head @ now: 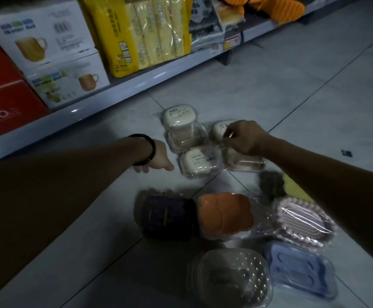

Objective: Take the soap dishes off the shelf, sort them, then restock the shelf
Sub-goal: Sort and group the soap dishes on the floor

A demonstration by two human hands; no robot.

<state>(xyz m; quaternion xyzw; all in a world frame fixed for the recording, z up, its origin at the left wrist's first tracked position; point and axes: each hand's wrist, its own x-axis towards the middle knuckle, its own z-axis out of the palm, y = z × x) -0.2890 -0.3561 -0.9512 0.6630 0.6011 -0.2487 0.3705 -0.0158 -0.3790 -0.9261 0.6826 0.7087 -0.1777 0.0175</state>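
Observation:
Several wrapped soap dishes lie on the floor tiles. Cream lidded dishes (pixel 180 117) form a cluster at the middle, one (pixel 200 160) nearer me. My right hand (pixel 245 138) pinches the plastic wrap of a cream dish (pixel 220 130) at the cluster's right side. My left hand (pixel 156 158), with a black bracelet at the wrist, rests with its fingers down on the floor just left of the cluster. Closer to me lie a dark dish (pixel 166 217), an orange dish (pixel 225 214), a pink scalloped dish (pixel 301 221), a blue dish (pixel 298 270) and a clear dish (pixel 230 278).
The bottom shelf edge (pixel 136 83) runs diagonally across the upper left. On it stand white mug boxes (pixel 47 38), red boxes (pixel 1 96), a yellow pack (pixel 150 32) and orange items (pixel 276 5). A dark and yellow object (pixel 274 185) lies under my right forearm.

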